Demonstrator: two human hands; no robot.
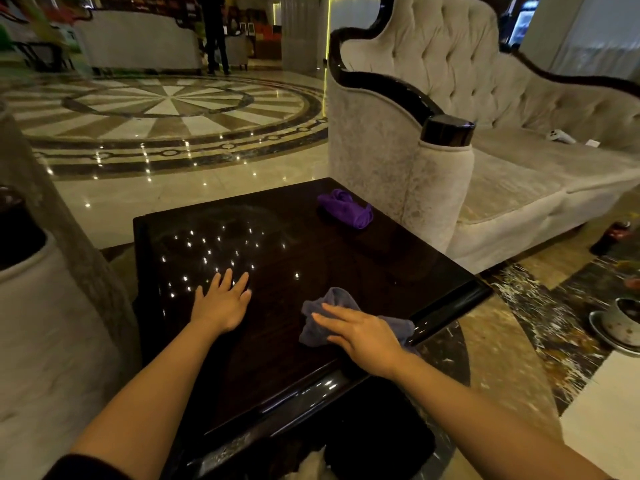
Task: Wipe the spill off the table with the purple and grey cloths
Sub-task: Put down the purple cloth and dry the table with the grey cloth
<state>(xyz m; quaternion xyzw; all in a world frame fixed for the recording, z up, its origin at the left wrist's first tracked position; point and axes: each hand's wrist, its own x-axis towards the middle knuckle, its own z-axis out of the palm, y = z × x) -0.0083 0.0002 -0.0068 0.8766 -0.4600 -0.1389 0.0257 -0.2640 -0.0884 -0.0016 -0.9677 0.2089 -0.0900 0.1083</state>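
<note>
Fingers [325, 318] of the right hand [363, 336] lie flat and together, pressing the grey cloth [313, 327] onto the desk [294, 358]. Left hand [221, 304] rests spread beside it. Purple cloth [346, 207] sits well beyond the grey cloth, untouched. Looks like mid-wipe; next probably needs a sweep toward the shiny patch.

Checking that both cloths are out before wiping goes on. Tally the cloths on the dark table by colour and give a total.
Purple crumpled cloth, lying free at the far side of the glossy dark wooden table: 1
Grey crumpled cloth, under the flat right hand: 1
Total: 2
</note>
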